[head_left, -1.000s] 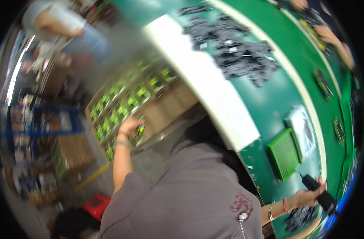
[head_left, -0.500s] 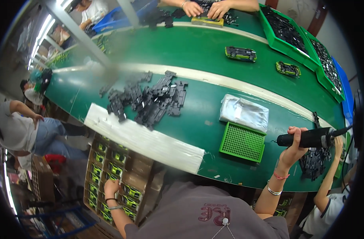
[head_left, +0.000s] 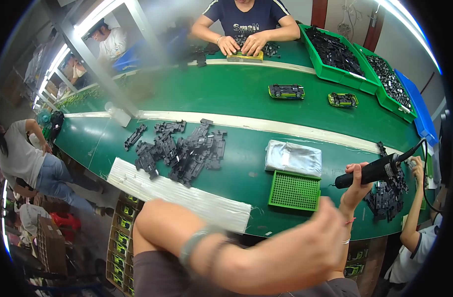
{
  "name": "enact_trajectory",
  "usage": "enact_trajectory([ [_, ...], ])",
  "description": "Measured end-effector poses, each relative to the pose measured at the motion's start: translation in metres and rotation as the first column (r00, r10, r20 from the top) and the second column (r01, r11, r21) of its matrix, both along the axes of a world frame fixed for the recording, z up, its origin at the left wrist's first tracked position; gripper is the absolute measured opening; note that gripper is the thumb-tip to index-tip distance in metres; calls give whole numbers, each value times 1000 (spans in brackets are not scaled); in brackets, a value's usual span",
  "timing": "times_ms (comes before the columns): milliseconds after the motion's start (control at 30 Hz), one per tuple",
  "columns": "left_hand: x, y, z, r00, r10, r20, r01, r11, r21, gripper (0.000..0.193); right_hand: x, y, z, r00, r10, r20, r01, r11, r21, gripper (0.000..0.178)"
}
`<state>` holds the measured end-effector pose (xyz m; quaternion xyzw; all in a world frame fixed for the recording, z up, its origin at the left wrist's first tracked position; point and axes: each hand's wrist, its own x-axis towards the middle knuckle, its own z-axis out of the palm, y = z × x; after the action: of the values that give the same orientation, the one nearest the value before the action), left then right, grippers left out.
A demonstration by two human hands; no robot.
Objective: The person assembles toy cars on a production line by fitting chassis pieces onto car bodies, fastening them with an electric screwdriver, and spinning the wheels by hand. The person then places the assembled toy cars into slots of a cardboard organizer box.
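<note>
While left hand [head_left: 305, 247] blurs, right hand [head_left: 357, 180] grips screwdriver [head_left: 372, 172].

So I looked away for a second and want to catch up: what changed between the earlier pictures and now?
The left hand came up from the boxes of small green parts beside the table and now sweeps across the front, blurred and apparently empty. The right hand kept its grip on the black electric screwdriver. The pile of black parts, the green grid tray and the plastic bag lie as before.
</note>
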<state>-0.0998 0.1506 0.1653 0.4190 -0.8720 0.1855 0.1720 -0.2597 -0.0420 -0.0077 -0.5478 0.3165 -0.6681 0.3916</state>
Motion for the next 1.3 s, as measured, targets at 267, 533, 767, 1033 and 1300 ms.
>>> enact_trajectory([
  [267, -22, -23, 32, 952, 37, 303, 23, 981, -191, 36, 2, -5, 2, 995, -22, 100, 15, 998, 67, 12],
  [533, -13, -22, 33, 919, 82, 385, -71, 997, -43, 36, -3, 3, 4, 999, -11, 42, 8, 998, 70, 14],
  [767, 37, -21, 10, 992, 41, 118, -91, 885, 456, 27, 2, 6, 9, 998, 4, 70, -7, 998, 55, 13],
  [1033, 161, -106, -95, 859, 367, -358, -142, 842, 521, 17, -1, -2, 2, 998, 3, 57, -6, 999, 51, 16],
  [1300, 273, -193, -153, 748, 509, -426, -436, 861, 262, 25, -8, -3, -1, 999, -5, 35, 3, 998, 55, 17],
])
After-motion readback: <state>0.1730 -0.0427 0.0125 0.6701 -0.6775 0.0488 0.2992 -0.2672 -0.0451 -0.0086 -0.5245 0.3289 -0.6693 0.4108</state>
